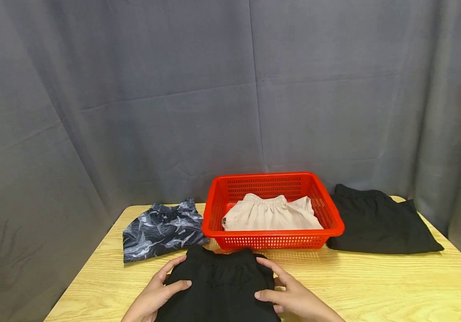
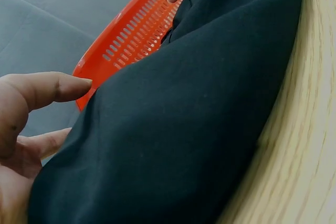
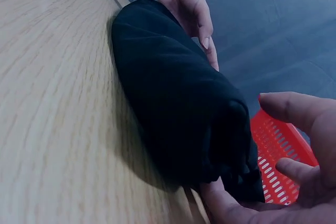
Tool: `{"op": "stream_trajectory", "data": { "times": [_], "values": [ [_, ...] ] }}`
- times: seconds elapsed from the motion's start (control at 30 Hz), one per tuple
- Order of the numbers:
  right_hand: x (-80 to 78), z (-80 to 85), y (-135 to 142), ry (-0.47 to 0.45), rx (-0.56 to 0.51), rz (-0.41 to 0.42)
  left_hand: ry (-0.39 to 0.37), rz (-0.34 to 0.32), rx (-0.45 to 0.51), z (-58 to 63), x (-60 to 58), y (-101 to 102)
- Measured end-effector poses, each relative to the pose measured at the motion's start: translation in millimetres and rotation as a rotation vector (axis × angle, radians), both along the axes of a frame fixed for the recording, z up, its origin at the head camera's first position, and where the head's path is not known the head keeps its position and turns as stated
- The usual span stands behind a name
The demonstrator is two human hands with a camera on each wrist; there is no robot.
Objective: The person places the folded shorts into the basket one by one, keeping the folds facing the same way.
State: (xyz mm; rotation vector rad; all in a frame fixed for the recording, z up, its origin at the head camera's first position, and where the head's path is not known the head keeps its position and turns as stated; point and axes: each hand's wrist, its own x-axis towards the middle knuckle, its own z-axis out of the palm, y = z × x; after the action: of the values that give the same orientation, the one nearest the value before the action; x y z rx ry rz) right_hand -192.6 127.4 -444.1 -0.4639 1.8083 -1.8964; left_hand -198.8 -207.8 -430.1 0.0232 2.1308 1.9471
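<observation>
A pair of folded black shorts [image 1: 218, 286] with a gathered elastic waistband lies on the wooden table, waistband pointing away from me. My left hand [image 1: 155, 293] is at its left edge, thumb over the cloth and forefinger along the side near the waistband. On the opposite edge, my right hand [image 1: 290, 293] has its thumb and forefinger spread. In the right wrist view, the right fingers [image 3: 226, 200] reach to the underside of the folded edge, while the thumb stands apart from the cloth. The left thumb [image 2: 73, 87] comes right up to the fabric in the left wrist view.
A red plastic basket [image 1: 272, 233] stands just beyond the shorts, holding a folded beige garment [image 1: 272, 215]. Patterned black-and-grey shorts [image 1: 162, 230] lie left of it, another folded black garment [image 1: 379, 223] to its right. A grey curtain [image 1: 230, 98] hangs behind the table [image 1: 395, 286].
</observation>
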Motion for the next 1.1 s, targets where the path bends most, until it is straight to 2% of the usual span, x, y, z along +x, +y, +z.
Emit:
{"op": "stream_trajectory", "data": {
  "times": [0.2,0.37,0.63,0.8,1.1],
  "values": [
    [1.3,-0.4,0,0.006,-0.035,0.045,0.005,-0.043,0.056,0.9,0.2,2],
    [-0.4,-1.2,-1,0.020,-0.041,0.076,0.010,-0.030,0.041,2.0,0.9,2],
    [-2.4,-1.6,-3,0.141,0.060,0.041,0.095,-0.049,0.011,2.5,3.2,1],
    [-1.0,0.2,-4,0.115,0.118,-0.021,0.124,-0.068,-0.017,6.0,6.1,2],
    [4.4,8.0,-8,0.112,0.078,-0.035,0.127,0.029,-0.144,13.5,10.3,6]
  ]
}}
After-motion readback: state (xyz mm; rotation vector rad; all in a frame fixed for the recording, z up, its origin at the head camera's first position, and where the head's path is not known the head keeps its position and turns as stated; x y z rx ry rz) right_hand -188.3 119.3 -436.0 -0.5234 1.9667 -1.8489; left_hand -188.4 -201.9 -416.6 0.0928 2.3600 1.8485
